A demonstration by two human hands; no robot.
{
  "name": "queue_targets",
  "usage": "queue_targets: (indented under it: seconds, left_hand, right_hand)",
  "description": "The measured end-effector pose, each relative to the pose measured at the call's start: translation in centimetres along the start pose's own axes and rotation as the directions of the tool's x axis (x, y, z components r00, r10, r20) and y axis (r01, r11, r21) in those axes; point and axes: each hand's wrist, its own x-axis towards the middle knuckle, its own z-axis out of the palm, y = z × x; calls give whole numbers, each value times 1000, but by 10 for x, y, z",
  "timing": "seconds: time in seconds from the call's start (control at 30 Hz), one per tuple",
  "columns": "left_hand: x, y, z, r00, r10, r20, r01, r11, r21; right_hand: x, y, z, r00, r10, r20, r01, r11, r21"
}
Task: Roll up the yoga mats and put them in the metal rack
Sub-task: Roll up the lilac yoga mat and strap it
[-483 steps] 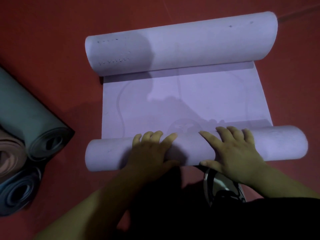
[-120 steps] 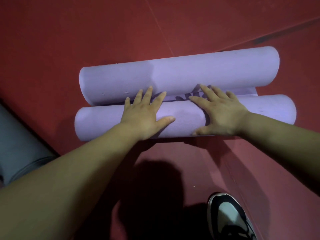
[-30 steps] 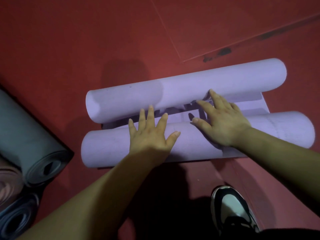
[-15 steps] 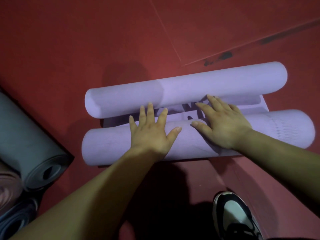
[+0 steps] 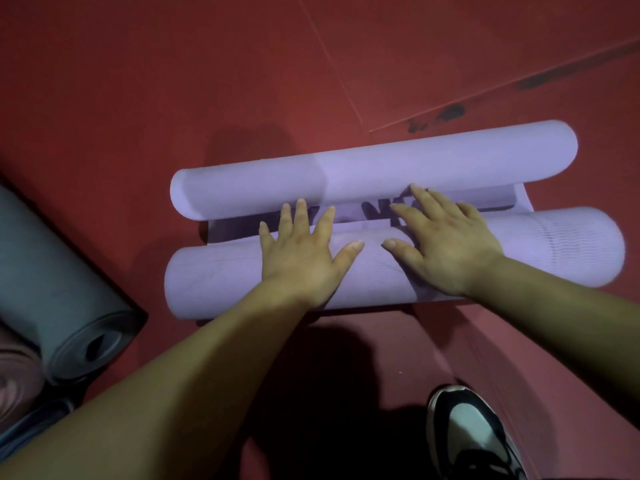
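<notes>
A lilac yoga mat [image 5: 221,278] lies on the red floor, rolled from both ends. Its near roll runs left to right under my hands. The far roll [image 5: 381,168] lies parallel just behind it, and only a narrow flat strip shows between the two. My left hand [image 5: 304,258] presses flat on top of the near roll, fingers spread and straight. My right hand [image 5: 446,244] also lies flat on the near roll, its fingertips reaching over the strip to the far roll. The metal rack is out of view.
Rolled mats lie stacked at the left edge: a grey-green one [image 5: 62,292] on top, a pinkish one [image 5: 17,375] and a blue one [image 5: 31,431] below. My shoe [image 5: 467,434] stands at the bottom right. Open red floor [image 5: 173,81] stretches beyond the lilac mat.
Over the last second the near roll has moved a little closer to the far roll, narrowing the flat strip. Both hands stay flat on it.
</notes>
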Motion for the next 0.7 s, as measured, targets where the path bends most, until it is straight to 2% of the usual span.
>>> queue_targets:
  seconds: [0.2,0.47,0.7]
  left_hand:
    - [-23,-6,12,992,96,-80,-92,995,49]
    - [-3,-7,3,996,80,-37,-78,996,44]
    - [-9,-5,5,992,115,-41,-114,993,43]
  right_hand:
    - [21,4,-9,999,9,46,-12,999,52]
    - [6,-3,-9,1000,18,8,-18,1000,-21]
    - [30,5,-13,1000,5,23,-6,1000,15]
